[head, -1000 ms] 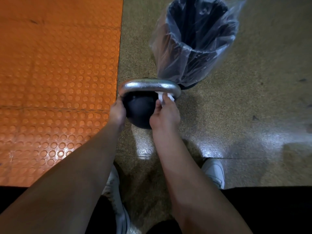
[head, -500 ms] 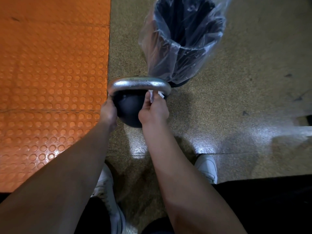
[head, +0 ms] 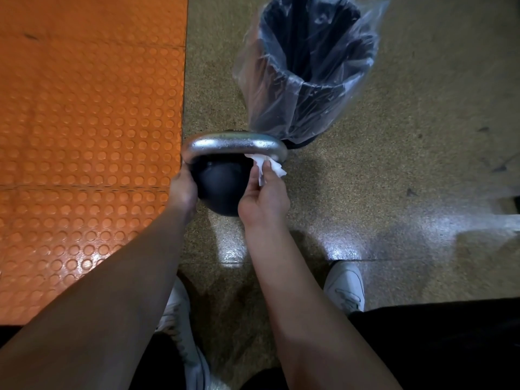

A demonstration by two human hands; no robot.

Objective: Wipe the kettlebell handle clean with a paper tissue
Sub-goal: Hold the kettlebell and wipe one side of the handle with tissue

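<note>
A black kettlebell with a silver handle stands on the speckled floor in front of me. My left hand holds the left side of the ball, near the foot of the handle. My right hand pinches a crumpled white paper tissue and holds it against the underside of the handle's right bend. Small droplets or specks show on the top of the handle.
A black bin lined with a clear plastic bag stands just behind the kettlebell, to the right. An orange studded mat covers the floor on the left. My white shoes are below.
My right hand has shifted slightly out to the right with the tissue, so more of the tissue shows beside the handle's right bend. My left hand stays on the ball.
</note>
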